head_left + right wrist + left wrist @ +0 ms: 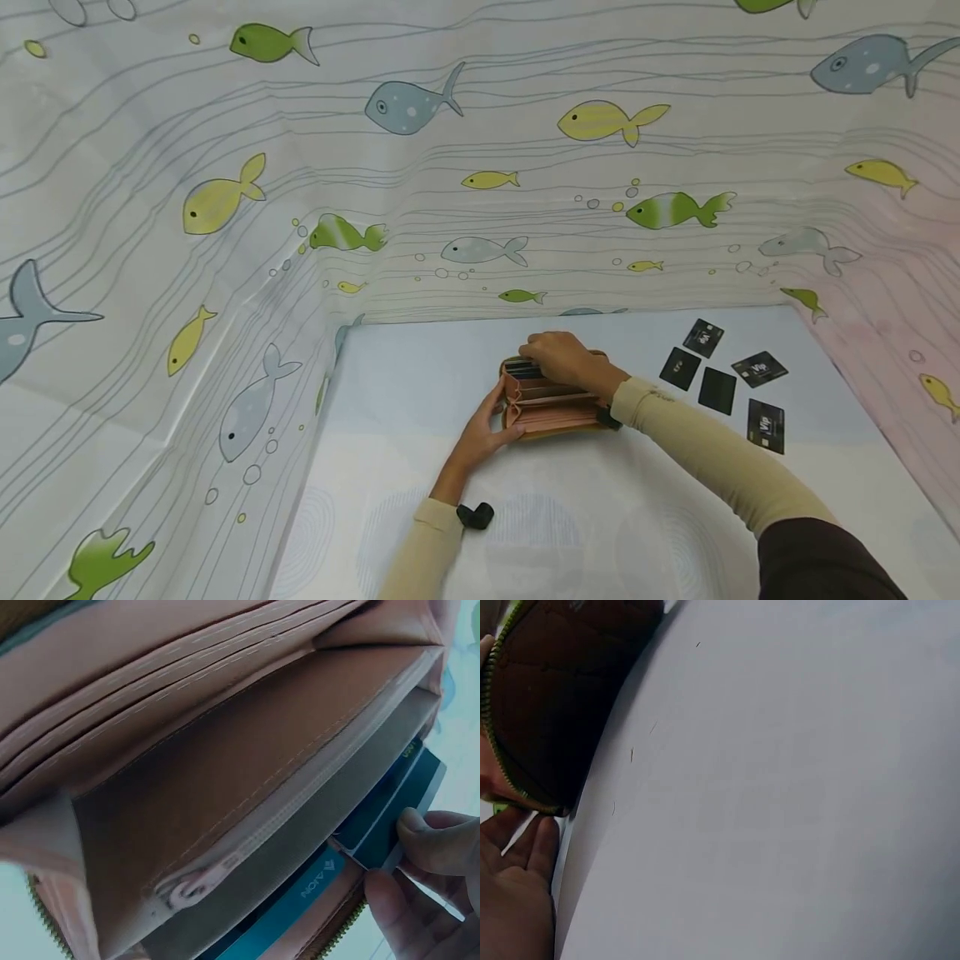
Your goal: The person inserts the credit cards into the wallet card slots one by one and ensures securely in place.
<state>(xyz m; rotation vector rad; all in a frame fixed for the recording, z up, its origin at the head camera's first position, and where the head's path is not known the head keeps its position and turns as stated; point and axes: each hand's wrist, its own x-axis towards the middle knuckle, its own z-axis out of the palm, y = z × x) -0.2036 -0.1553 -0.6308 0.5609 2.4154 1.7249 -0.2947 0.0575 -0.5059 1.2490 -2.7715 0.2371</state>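
A long zip-around wallet [558, 417] stands open on the white table, its pink inner pockets facing up. My left hand [480, 433] holds its left end, thumb at the near side and fingers toward the far side. In the left wrist view, the wallet's dark quilted cover [555, 690] and toothed zip rise beside my left palm [517, 900]. My right hand [566, 358] reaches across to the wallet's far left corner. Its thumb and fingertips pinch a dark teal card [382, 825] partly in the slots, near another card [300, 900] with light lettering. An inner zip pocket [255, 832] runs alongside.
Several black cards lie spread on the table right of the wallet, including a "VIP" card [766, 425] and a plain one [717, 391]. A fish-printed sheet [420, 192] rises behind the table and along both sides.
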